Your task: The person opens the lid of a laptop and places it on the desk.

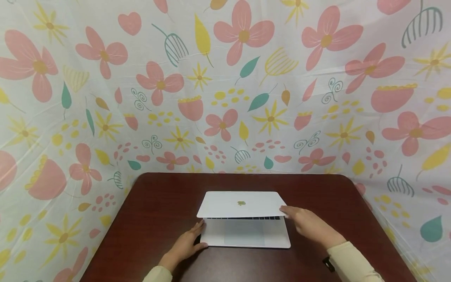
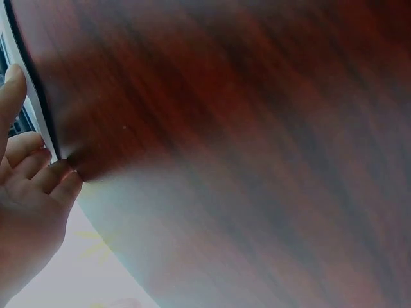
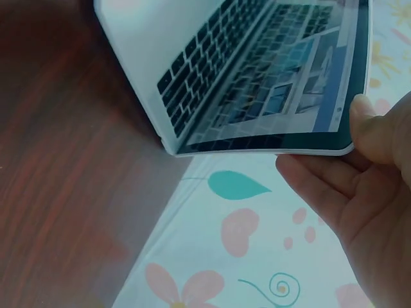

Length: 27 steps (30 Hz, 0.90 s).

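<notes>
A silver laptop (image 1: 243,204) with an apple logo on its lid stands partly open on the table. Its trackpad side faces the near edge, and the lid leans forward over the keyboard (image 3: 199,77). My right hand (image 1: 310,223) pinches the lid's right corner between thumb and fingers; the right wrist view shows the lit screen (image 3: 295,83) beside the thumb. At the base's front left corner, my left hand (image 1: 186,242) holds on, thumb by the front edge and fingers along the left side. In the left wrist view those fingers (image 2: 38,163) meet the laptop's edge.
Dark reddish-brown wood makes up the table (image 1: 162,199), which has rounded far corners. A white cloth (image 1: 225,98) printed with flowers and leaves hangs behind it and along both sides. A dark band (image 1: 328,264) shows at the right sleeve.
</notes>
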{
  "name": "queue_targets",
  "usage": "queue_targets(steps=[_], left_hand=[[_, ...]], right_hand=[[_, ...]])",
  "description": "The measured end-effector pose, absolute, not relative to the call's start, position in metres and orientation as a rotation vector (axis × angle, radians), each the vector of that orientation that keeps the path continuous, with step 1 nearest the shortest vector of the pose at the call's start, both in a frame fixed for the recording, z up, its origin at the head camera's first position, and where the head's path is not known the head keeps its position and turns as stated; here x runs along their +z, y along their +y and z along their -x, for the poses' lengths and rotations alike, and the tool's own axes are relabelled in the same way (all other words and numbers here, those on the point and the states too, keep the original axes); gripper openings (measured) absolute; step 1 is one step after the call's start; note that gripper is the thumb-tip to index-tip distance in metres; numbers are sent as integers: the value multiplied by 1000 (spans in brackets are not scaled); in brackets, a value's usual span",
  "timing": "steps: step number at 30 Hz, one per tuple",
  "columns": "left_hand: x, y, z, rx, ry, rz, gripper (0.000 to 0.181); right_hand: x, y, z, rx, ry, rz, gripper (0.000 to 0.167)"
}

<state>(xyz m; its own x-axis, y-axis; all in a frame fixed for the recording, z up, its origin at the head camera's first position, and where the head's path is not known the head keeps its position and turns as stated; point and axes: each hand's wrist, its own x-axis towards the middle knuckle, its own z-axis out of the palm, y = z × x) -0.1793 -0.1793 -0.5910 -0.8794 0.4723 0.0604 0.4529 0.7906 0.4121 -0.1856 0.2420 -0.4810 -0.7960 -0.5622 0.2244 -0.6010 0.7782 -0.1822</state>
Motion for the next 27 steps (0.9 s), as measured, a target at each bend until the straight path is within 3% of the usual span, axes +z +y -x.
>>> queue_targets(steps=[27], left_hand=[[-592,-179,180,689,2909,-719,70]], right_hand=[[-445,251,244,705,-2832,-860,19]])
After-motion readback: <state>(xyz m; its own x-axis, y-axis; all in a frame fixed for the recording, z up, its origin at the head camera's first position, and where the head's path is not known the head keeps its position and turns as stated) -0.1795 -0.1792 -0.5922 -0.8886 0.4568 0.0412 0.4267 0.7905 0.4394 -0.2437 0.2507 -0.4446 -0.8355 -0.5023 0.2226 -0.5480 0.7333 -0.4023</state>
